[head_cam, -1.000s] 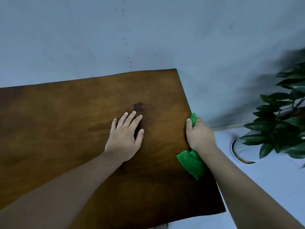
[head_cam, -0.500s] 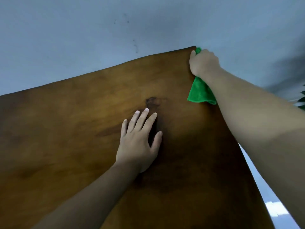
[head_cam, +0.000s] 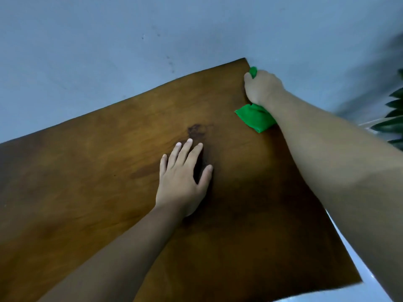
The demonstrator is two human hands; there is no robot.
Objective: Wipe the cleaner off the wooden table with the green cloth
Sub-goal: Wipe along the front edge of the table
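Observation:
The brown wooden table fills most of the view, with a dark knot mark near its middle. My right hand is closed around the green cloth and presses it against the table's right edge, close to the far right corner. One end of the cloth pokes out above my fingers, the rest hangs out below my palm. My left hand lies flat on the tabletop with fingers spread, just below the knot. No cleaner is visible on the wood.
A pale blue-grey wall rises directly behind the table's far edge. Dark green plant leaves show at the right border. Light floor runs along the table's right side.
My right hand slid the cloth along the right edge from mid-table up to the far corner, then came back slightly toward me. My left hand stayed flat in place.

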